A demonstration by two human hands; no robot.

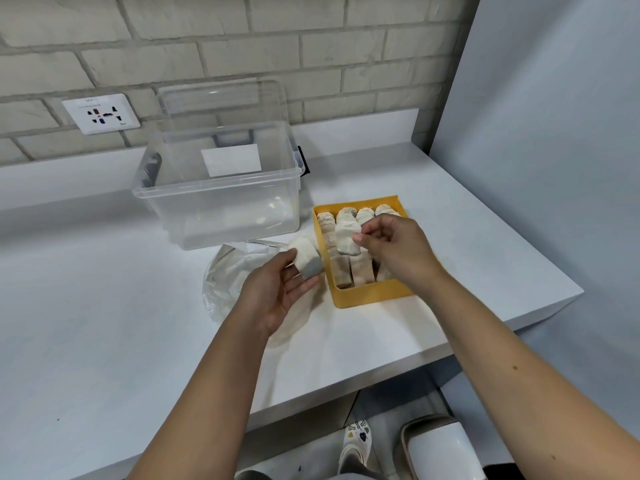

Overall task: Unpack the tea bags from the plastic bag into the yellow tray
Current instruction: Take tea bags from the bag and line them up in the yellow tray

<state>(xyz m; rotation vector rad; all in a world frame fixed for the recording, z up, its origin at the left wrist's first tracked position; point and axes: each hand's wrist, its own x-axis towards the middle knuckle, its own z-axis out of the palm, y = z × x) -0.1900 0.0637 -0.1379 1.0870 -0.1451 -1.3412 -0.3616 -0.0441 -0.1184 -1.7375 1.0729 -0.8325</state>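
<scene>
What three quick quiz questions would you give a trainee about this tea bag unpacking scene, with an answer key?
1. True or false: the yellow tray already holds rows of tea bags.
2. Where does the plastic bag lie? A: in the yellow tray. B: on the counter, beneath the left hand, which holds a stack of tea bags. C: hanging from the right hand.
3. What does the right hand pinch above the tray?
Key: 1 true. 2 B. 3 a single tea bag.
</scene>
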